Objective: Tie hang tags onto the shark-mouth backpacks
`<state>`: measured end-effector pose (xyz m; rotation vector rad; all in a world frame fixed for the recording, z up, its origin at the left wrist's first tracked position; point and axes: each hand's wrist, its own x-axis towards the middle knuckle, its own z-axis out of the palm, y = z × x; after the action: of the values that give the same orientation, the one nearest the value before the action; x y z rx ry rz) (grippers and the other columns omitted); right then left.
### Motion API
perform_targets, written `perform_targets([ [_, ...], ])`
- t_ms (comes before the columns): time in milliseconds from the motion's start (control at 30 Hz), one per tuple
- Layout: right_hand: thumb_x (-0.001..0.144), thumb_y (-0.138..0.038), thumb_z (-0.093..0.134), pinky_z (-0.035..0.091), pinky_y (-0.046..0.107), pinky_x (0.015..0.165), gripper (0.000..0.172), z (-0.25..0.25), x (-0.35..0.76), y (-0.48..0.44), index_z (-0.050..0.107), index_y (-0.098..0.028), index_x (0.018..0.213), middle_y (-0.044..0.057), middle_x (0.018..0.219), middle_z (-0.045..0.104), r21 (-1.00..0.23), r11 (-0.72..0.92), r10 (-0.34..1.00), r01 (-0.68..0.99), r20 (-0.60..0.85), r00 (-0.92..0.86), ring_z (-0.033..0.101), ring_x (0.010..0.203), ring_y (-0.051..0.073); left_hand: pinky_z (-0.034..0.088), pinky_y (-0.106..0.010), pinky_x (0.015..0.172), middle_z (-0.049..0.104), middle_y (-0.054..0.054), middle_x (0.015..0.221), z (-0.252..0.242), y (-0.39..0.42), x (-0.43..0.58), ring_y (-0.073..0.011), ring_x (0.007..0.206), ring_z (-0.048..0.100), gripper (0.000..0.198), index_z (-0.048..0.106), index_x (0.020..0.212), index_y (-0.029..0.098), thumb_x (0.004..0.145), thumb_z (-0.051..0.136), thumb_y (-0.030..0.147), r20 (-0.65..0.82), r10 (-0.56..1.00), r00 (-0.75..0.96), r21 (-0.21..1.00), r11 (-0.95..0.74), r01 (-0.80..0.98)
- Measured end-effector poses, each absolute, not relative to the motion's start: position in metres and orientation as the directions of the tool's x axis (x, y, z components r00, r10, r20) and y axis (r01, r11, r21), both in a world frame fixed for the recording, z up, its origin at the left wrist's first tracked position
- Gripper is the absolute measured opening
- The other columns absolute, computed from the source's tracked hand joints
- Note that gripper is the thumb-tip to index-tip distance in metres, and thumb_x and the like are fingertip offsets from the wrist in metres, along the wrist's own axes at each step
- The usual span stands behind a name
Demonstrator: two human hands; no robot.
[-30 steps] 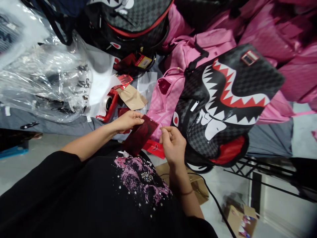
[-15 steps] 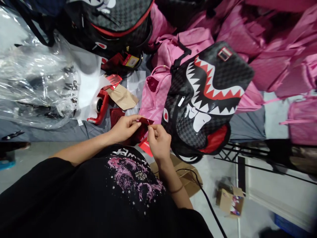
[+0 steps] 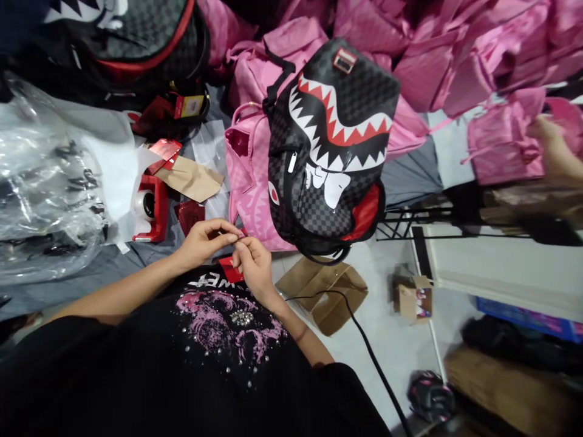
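— At the meeting point of both hands, seeing anything pinched?
— Yes. Got left hand (image 3: 207, 243) closed thumb to index on a thin reddish piece (image 3: 243, 232). Same with right hand (image 3: 255, 264), fingertips up against the left ones. Too small to read further.
— And the red tag (image 3: 231, 269)?
— Just below the grip, beside the right hand's curled fingers. Can't tell if held, hanging or lying behind.
— Done so far?
— Visibly: brought to a two-handed pinch, nothing more. Can't confirm any join to a backpack. Would call it mid-step.
— Left over?
— Seeing dark red cards (image 3: 190, 216) left of and beyond the grip, out of both hands. Probably not dealt with. Also a red tape dispenser (image 3: 158, 212) further left, untouched, and a brown paper piece (image 3: 194, 179) beyond the cards.
— Backpacks?
— Seeing pink checkered backpack (image 3: 252, 206) just beyond the grip, contact unclear, and black checkered shark-mouth backpack (image 3: 337, 136) to its right, clear of both hands. Can't judge how much remains.
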<state>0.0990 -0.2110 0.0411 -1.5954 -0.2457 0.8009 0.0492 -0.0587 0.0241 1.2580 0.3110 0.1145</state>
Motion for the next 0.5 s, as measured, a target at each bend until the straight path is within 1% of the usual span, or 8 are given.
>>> perform_targets([
  [67,0.094,-0.041,0.055,0.033,0.020,0.046,0.028,0.041,0.093,-0.210,0.051,-0.020,0.076,-0.007,0.055,0.051,-0.933,-0.206,0.539,-0.293,-0.359,0.762,0.040,0.043,0.007,0.052,-0.022,0.074,0.069,-0.004,0.083,0.019,-0.056,0.052,-0.0119,0.079,0.064,0.021,0.072,0.085,0.013,0.081,0.075,0.034,-0.134,0.184,0.974,0.953,0.295,0.075],
  [133,0.094,-0.042,0.055,0.034,0.021,0.044,0.029,0.041,0.088,-0.211,0.051,-0.021,0.075,-0.007,0.054,0.051,-0.925,-0.227,0.502,-0.303,-0.378,0.778,0.040,0.042,0.007,0.051,-0.023,0.072,0.069,-0.004,0.083,0.012,-0.055,0.055,-0.0118,0.077,0.063,0.023,0.070,0.084,0.013,0.080,0.075,0.035,-0.153,0.108,0.982,0.931,0.349,0.107],
  [200,0.095,-0.041,0.053,0.041,0.023,0.049,0.027,0.041,0.085,-0.216,0.054,-0.021,0.077,-0.005,0.058,0.056,-0.920,-0.290,0.467,-0.263,-0.376,0.800,0.048,0.047,0.009,0.051,-0.023,0.069,0.068,-0.003,0.081,0.007,-0.055,0.056,-0.0116,0.073,0.062,0.023,0.068,0.082,0.013,0.082,0.074,0.035,-0.156,0.057,0.986,0.923,0.364,0.125],
  [267,0.095,-0.040,0.054,0.052,0.028,0.069,0.021,0.041,0.083,-0.225,0.061,-0.021,0.090,0.001,0.079,0.067,-0.914,-0.394,0.384,-0.099,-0.262,0.885,0.063,0.071,0.014,0.050,-0.025,0.073,0.068,-0.004,0.083,0.007,-0.057,0.058,-0.0124,0.077,0.063,0.019,0.068,0.080,0.013,0.085,0.071,0.031,-0.041,0.072,0.997,0.969,0.245,0.022],
  [300,0.094,-0.038,0.056,0.053,0.033,0.082,0.020,0.042,0.083,-0.231,0.063,-0.021,0.100,0.005,0.095,0.070,-0.893,-0.450,0.340,0.011,-0.160,0.927,0.066,0.088,0.018,0.050,-0.026,0.077,0.068,-0.005,0.085,0.009,-0.058,0.058,-0.0130,0.081,0.063,0.016,0.069,0.080,0.014,0.087,0.069,0.028,0.054,0.082,0.995,0.987,0.144,-0.066],
  [367,0.092,-0.036,0.058,0.047,0.040,0.101,0.027,0.043,0.084,-0.242,0.063,-0.021,0.114,0.009,0.118,0.067,-0.825,-0.524,0.328,0.212,0.035,0.944,0.060,0.113,0.022,0.048,-0.029,0.083,0.068,-0.005,0.089,0.015,-0.061,0.060,-0.0142,0.088,0.062,0.011,0.071,0.083,0.016,0.089,0.065,0.023,0.230,0.074,0.970,0.972,-0.054,-0.227],
  [433,0.092,-0.033,0.059,0.047,0.039,0.099,0.023,0.044,0.085,-0.250,0.066,-0.022,0.111,0.008,0.114,0.069,-0.795,-0.517,0.427,0.319,0.084,0.900,0.062,0.109,0.022,0.048,-0.030,0.082,0.068,-0.005,0.089,0.022,-0.066,0.061,-0.0146,0.088,0.061,0.011,0.071,0.083,0.017,0.090,0.064,0.023,0.307,0.063,0.950,0.945,-0.144,-0.295],
  [500,0.093,-0.029,0.056,0.051,0.033,0.083,0.015,0.045,0.087,-0.255,0.069,-0.021,0.097,0.005,0.094,0.072,-0.813,-0.480,0.523,0.331,0.038,0.852,0.066,0.088,0.019,0.049,-0.029,0.079,0.067,-0.005,0.086,0.028,-0.075,0.061,-0.0142,0.084,0.061,0.013,0.071,0.081,0.017,0.090,0.064,0.023,0.292,0.088,0.952,0.953,-0.110,-0.282],
])
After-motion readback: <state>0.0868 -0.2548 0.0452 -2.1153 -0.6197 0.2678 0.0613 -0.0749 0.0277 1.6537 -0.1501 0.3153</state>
